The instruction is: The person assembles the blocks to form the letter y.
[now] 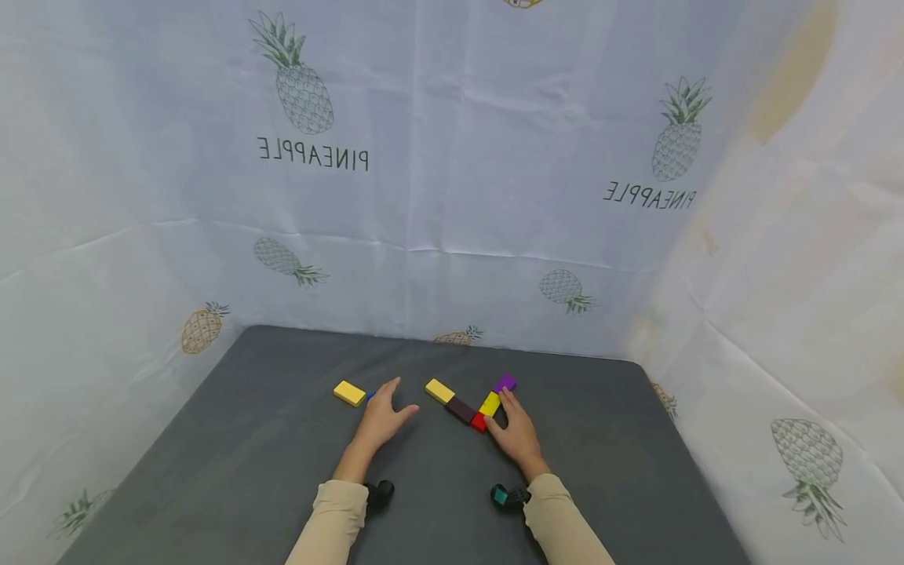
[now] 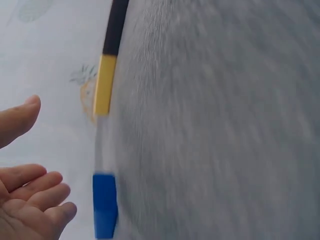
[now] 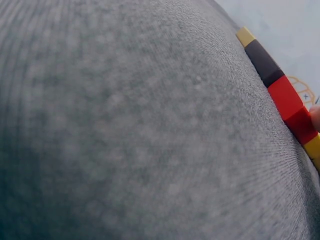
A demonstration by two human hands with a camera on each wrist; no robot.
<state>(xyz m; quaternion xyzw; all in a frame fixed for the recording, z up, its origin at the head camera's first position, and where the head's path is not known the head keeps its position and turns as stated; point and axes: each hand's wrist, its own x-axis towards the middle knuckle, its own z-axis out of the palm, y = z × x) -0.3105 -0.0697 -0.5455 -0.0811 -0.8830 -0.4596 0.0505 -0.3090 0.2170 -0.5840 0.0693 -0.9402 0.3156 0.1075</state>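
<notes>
On the dark table, a V of end-to-end blocks runs from a pale yellow block (image 1: pixel 439 391) through a dark brown block (image 1: pixel 461 410) to a red block (image 1: pixel 479 422), then a bright yellow block (image 1: pixel 490 404) and a purple block (image 1: pixel 504 383). My right hand (image 1: pixel 519 436) lies along the V's right arm, thumb tip at the red block, extended fingertips by the purple one. Its thumb tip (image 3: pixel 315 118) also shows beside the red block in the right wrist view. My left hand (image 1: pixel 380 417), thumb spread and fingers extended, is beside a blue block (image 2: pixel 104 206), mostly hidden in the head view.
Left of the blue block lies another yellow block (image 1: pixel 349 393). A pineapple-printed white curtain (image 1: pixel 452 196) closes off the back and sides of the dark table (image 1: pixel 438 502). Each wrist wears a small black camera.
</notes>
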